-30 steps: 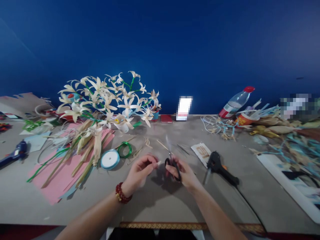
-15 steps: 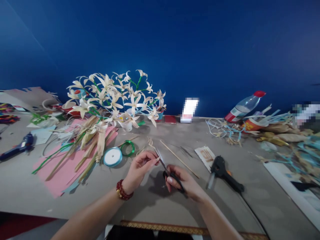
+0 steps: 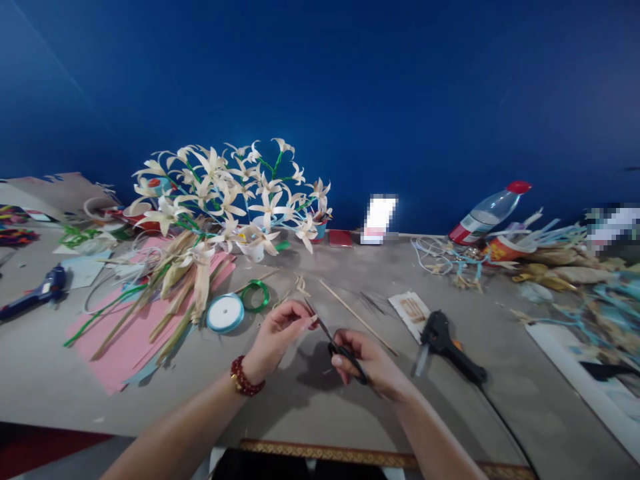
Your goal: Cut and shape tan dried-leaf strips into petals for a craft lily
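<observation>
My right hand [image 3: 363, 360] is closed round the black handles of a pair of scissors [image 3: 345, 352]. The blades point up and left, reaching the fingertips of my left hand [image 3: 285, 333]. Those fingers are pinched on a small pale strip, like a bit of dried husk; most of it is hidden, so its shape is hard to make out. Both hands are above the grey table. Just beyond my left hand lie a few curled pale scraps [image 3: 301, 285], and a thin wooden stick [image 3: 357, 317] lies beyond the scissors.
Pale husk flowers [image 3: 270, 207] on green stems stand at the back. To the left are a ribbon spool [image 3: 225, 312], green ribbon [image 3: 255, 296], pink paper [image 3: 113, 353] and a blue glue gun [image 3: 43, 293]. A black glue gun [image 3: 453, 350] and tilted bottle [image 3: 487, 213] are on the right.
The scissor blades looked spread half a second ago and now lie nearly in one line beside my left fingertips. Both hands have barely shifted.
</observation>
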`<state>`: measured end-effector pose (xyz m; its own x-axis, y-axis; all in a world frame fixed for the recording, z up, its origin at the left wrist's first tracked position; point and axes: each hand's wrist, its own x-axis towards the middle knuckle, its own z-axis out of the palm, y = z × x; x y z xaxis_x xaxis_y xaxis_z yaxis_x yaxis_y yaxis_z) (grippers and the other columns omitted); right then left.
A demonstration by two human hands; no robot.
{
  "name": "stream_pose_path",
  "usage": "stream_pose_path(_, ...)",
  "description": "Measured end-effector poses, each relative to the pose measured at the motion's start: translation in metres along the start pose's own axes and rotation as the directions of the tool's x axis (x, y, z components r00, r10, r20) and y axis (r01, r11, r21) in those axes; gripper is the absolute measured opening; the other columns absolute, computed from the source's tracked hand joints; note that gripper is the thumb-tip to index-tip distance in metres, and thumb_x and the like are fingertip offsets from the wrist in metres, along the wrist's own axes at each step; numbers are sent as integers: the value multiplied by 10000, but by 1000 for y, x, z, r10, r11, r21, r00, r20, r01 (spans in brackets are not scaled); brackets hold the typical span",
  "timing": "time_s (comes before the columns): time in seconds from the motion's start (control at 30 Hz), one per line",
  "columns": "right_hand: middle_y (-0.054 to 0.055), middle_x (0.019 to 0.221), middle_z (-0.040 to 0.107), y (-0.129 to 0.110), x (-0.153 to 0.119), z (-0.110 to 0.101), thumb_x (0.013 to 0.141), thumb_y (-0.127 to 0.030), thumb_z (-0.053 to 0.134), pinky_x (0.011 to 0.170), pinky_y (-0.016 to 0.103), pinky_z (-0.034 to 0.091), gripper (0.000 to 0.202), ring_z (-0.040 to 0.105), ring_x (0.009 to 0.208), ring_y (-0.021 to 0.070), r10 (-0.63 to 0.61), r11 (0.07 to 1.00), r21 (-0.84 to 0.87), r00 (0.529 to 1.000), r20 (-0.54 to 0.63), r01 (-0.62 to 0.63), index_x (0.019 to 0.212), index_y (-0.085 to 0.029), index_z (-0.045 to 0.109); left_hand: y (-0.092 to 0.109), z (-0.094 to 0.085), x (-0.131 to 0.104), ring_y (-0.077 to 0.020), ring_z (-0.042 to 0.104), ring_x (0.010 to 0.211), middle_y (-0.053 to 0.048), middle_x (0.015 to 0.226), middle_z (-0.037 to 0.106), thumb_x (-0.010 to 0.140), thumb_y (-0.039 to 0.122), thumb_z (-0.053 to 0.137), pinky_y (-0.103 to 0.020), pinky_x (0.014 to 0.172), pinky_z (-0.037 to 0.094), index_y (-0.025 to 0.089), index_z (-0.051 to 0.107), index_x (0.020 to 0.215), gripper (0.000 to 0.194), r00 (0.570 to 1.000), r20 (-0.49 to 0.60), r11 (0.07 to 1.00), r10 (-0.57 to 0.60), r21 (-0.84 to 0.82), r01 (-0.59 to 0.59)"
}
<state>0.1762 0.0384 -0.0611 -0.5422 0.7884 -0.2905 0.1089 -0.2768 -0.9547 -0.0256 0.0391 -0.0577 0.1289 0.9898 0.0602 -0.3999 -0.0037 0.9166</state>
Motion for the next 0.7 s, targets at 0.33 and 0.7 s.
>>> stream_pose_path(0.33, -58, 547, 508, -3, 4, -6, 714, -597, 662, 487, 226, 326, 449, 531, 501, 134, -132, 924, -380, 963, -234, 34, 658, -232, 406, -4, -2, 4, -115, 569, 696, -21, 818, 629, 766, 277, 772, -230, 696, 448, 149, 673, 741, 163, 998, -60, 1000, -12, 15, 13)
stream_pose_path(0.7, 67, 990, 697, 9, -61, -10, 772, -393, 707, 675, 282, 440, 217, 683, 884, 264, -206, 360, -877, 889, -409, -320, 901, -227, 649, -18, -15, 12, -94, 532, 631, 15, 673, 603, 719, 330, 808, -198, 633, 417, 161, 678, 793, 225, 980, -153, 991, -126, -59, 118)
